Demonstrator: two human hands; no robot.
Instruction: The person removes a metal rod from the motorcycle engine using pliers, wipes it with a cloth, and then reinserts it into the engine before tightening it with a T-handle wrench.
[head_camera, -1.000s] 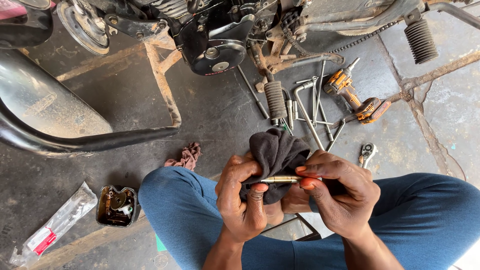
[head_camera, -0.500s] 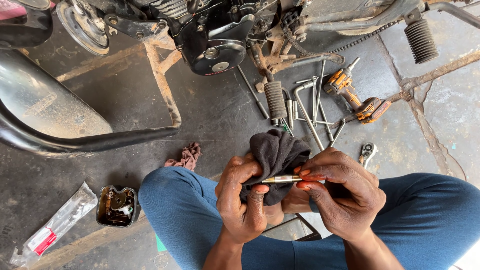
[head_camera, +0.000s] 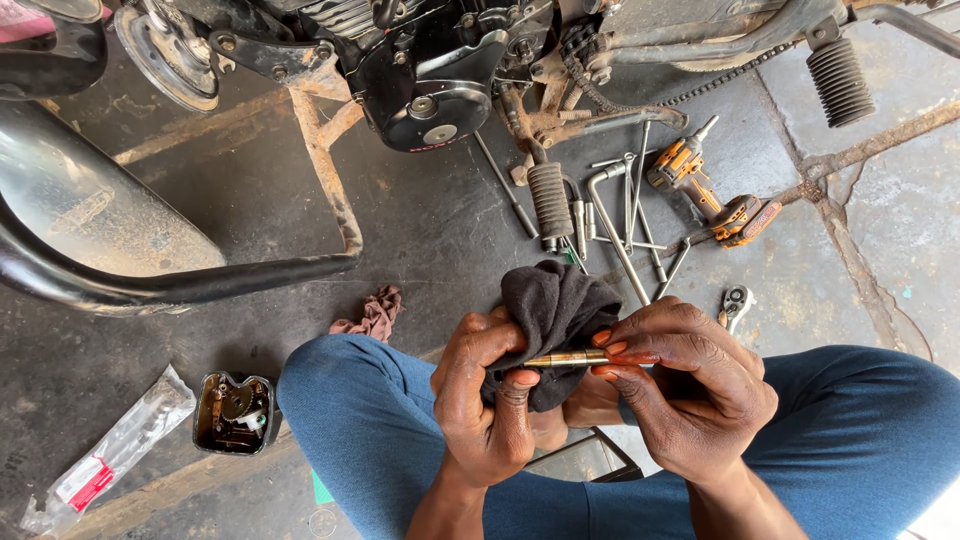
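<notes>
My left hand (head_camera: 487, 395) grips a dark cloth (head_camera: 553, 312) bunched around one end of a thin brass-coloured metal rod (head_camera: 566, 358). My right hand (head_camera: 688, 385) pinches the other end of that rod between thumb and fingertips. Both hands are held above my knees, which are in blue trousers (head_camera: 350, 420). The part of the rod inside the cloth is hidden.
A motorcycle engine (head_camera: 430, 70) and frame stand ahead, with an exhaust pipe (head_camera: 150, 285) at left. Wrenches and rods (head_camera: 625, 215), an orange power driver (head_camera: 705, 190) and a ratchet (head_camera: 735, 303) lie on the stone floor. A small metal cover (head_camera: 232, 412), plastic bag (head_camera: 110, 455) and rag (head_camera: 372, 312) sit at left.
Hardly anything differs. My right-hand fingers have shifted slightly along the rod; the cloth and left hand stay in place.
</notes>
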